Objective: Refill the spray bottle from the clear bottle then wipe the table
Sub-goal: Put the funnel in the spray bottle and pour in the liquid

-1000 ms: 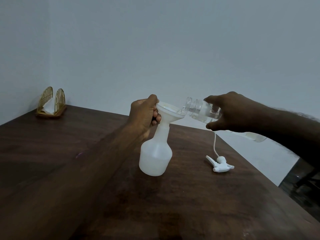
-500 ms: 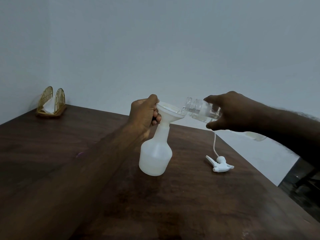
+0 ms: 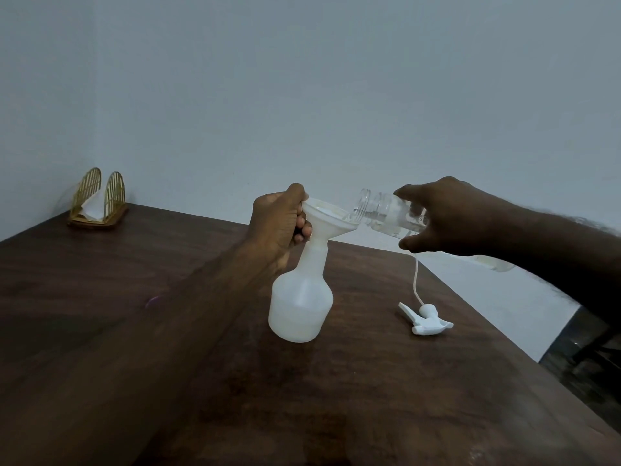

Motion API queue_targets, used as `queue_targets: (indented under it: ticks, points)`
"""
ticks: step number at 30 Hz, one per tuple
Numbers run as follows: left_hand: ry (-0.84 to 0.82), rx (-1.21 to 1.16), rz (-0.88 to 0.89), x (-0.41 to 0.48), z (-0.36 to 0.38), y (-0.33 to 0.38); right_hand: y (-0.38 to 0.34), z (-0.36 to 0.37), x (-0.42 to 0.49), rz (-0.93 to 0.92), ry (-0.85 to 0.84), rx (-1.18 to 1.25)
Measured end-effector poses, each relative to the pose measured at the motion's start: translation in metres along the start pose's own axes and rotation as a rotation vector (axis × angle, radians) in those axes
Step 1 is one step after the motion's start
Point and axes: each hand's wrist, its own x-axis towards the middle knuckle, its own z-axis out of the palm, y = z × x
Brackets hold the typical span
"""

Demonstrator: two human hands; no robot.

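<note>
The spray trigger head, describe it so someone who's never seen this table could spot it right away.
Start at the dark wooden table and find the white spray bottle standing near its middle. To that bottle's right, near the table's edge, the spray trigger head lies on its side. It is the only small white piece lying loose, with a thin tube running from it.

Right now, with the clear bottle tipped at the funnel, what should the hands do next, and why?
Probably tilt the clear bottle slightly steeper with the right hand: liquid remains in it and the spray bottle looks only part full. The left hand should keep steadying the funnel.
</note>
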Motion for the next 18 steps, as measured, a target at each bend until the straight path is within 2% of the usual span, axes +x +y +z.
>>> queue_targets:
  ticks: [18]
  points:
    - [-0.009, 0.016, -0.003, -0.0015, 0.0002, 0.0011, 0.0027, 0.0006, 0.0033, -0.01, 0.009, -0.024]
